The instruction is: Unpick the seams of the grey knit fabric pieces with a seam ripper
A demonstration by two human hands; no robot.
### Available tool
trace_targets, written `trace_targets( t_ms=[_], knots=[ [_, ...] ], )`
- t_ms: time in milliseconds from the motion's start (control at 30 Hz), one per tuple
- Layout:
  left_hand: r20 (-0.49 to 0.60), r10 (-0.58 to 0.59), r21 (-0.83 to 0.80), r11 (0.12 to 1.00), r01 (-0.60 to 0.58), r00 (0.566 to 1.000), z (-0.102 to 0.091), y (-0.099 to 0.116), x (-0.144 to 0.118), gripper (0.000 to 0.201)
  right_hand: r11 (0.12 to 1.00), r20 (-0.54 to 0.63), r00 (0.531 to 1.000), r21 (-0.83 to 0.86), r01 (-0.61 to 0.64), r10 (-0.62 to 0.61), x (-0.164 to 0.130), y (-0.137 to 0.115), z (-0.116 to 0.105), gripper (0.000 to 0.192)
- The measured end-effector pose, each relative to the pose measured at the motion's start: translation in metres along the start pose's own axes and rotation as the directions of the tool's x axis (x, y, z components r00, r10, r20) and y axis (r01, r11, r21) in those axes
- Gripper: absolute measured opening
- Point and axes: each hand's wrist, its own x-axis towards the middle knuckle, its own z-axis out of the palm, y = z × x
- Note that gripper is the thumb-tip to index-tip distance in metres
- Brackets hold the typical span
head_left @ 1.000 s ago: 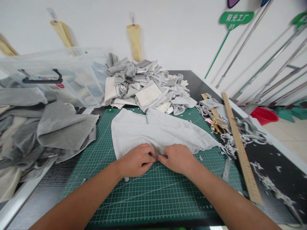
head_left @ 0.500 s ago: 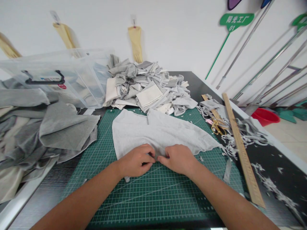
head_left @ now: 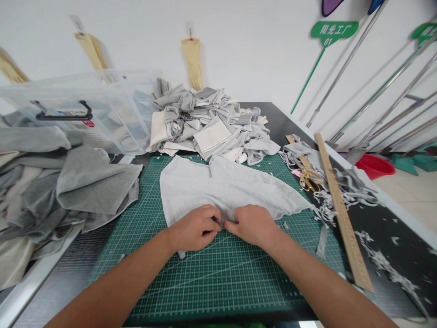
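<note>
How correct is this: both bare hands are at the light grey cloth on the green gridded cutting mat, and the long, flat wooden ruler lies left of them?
The side is wrong: the head view shows the long, flat wooden ruler lying right of both hands. The rest stands.

A cloth workshop is indicated by a green gridded mat [head_left: 211, 282] spread on a dark table [head_left: 370, 219], with a pale grey cloth [head_left: 191, 187] laid across it. At right, a wooden ruler [head_left: 341, 209] and gold-handled scissors [head_left: 309, 183] are surrounded by shreds [head_left: 382, 259]. A heap of cloths [head_left: 211, 132] is stacked at far centre, and a clear box [head_left: 105, 102] is set at far left. Yellow gloves [head_left: 192, 64] are hung on the wall [head_left: 246, 45]; at far right, poles [head_left: 327, 93] are lined up beside a green sign [head_left: 334, 30] lettered "阳光工厂 01" (Sunshine Factory 01).
</note>
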Motion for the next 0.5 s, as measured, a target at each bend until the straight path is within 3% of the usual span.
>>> trace_targets(
  t_ms=[500],
  knots=[
    [-0.02, 0.016, -0.029, 0.999, -0.016, 1.0, 0.0004, -0.0035, -0.0018, 0.021, 0.999, -0.007, 1.0, 0.035, 0.006, -0.006, 0.0001, 0.0021, -0.0023, 0.061]
  ],
)
